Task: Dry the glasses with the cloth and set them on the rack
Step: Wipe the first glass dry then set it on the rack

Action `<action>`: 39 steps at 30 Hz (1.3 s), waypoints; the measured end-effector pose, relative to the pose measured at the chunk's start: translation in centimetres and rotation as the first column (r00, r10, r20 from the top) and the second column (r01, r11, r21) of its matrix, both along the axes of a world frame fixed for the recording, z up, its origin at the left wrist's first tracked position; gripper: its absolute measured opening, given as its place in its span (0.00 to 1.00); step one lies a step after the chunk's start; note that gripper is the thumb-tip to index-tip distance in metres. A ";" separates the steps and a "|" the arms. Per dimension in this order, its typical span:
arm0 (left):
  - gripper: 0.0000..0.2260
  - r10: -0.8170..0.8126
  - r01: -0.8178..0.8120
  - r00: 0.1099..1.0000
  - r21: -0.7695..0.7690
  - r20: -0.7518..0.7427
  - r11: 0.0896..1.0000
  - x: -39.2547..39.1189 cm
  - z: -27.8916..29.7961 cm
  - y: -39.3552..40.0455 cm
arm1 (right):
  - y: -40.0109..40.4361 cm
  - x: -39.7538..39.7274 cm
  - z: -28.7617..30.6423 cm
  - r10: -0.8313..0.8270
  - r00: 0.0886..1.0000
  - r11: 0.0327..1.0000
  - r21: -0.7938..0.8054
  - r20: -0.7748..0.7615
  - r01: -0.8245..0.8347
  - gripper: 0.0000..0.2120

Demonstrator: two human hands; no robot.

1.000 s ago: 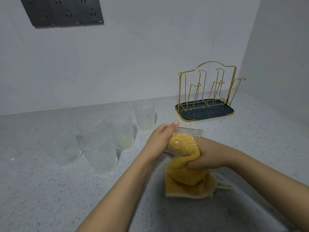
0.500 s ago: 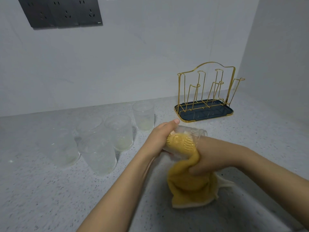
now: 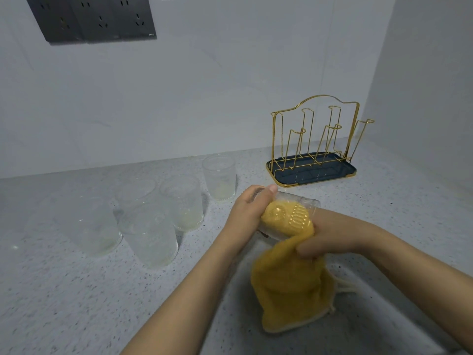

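My left hand [image 3: 247,213] grips the base end of a clear patterned glass [image 3: 304,202] held on its side above the counter. Part of a yellow cloth [image 3: 289,285] is stuffed inside the glass, and my right hand [image 3: 330,235] holds the cloth at the glass's mouth; the rest of the cloth hangs down below. Several more clear glasses stand upright to the left, among them one at the back [image 3: 219,176], one in the middle [image 3: 183,202] and one at the front [image 3: 151,237]. The gold wire rack [image 3: 313,139] on its dark blue tray stands at the back right with no glass on it.
The speckled grey counter [image 3: 76,303] meets a white wall behind and another on the right, forming a corner behind the rack. A dark socket panel [image 3: 92,19] is mounted high on the back wall.
The cloth has been worked and turned inside the glass. The hanging part of the cloth has shifted slightly right and lower. The standing glasses and the rack have not moved.
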State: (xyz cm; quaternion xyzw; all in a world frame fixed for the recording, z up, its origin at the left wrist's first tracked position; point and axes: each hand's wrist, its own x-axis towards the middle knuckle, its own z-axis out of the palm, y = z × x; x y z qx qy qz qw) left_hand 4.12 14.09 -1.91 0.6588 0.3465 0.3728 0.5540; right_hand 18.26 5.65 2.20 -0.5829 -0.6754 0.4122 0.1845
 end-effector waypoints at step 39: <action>0.24 -0.117 0.066 0.980 -0.290 -0.161 0.955 0.6 0.8 0.1 | 0.7 0.2 -1.1 0.090 0.976 0.964 0.228 0.196 -0.135 0.19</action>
